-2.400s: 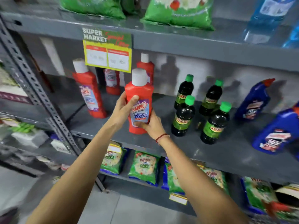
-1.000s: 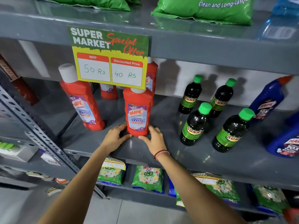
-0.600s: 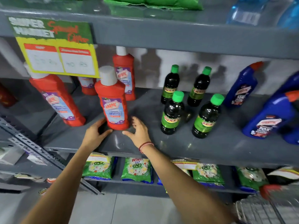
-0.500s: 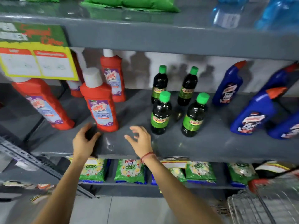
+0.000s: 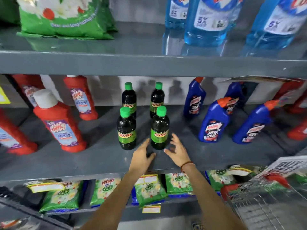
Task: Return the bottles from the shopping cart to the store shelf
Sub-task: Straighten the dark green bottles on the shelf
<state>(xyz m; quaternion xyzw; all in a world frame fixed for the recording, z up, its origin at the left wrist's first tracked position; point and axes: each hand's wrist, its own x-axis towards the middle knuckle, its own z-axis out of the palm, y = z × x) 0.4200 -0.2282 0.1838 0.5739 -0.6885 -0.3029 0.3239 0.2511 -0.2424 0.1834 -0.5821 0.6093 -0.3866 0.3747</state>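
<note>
The red Harpic bottle [image 5: 58, 123] with a white cap stands alone on the grey middle shelf [image 5: 99, 160], well left of my hands. My left hand [image 5: 141, 156] and my right hand [image 5: 177, 151] hover over the shelf's front edge, fingers spread, holding nothing. They flank the base of the front right dark Sunny bottle [image 5: 159, 128] with a green cap; whether they touch it is unclear. Three more Sunny bottles stand beside and behind it. The wire shopping cart [image 5: 269, 203] shows at the bottom right.
More red Harpic bottles [image 5: 81, 98] stand at the left and blue Harpic bottles [image 5: 214, 123] at the right of the same shelf. Blue liquid bottles [image 5: 207, 20] and a green bag [image 5: 66, 17] sit on the shelf above. Green Wheel packets [image 5: 104, 190] fill the shelf below.
Both hands have let go of the red Harpic bottle, which stays on the shelf. The view and my hands have shifted right, to the dark Sunny bottles.
</note>
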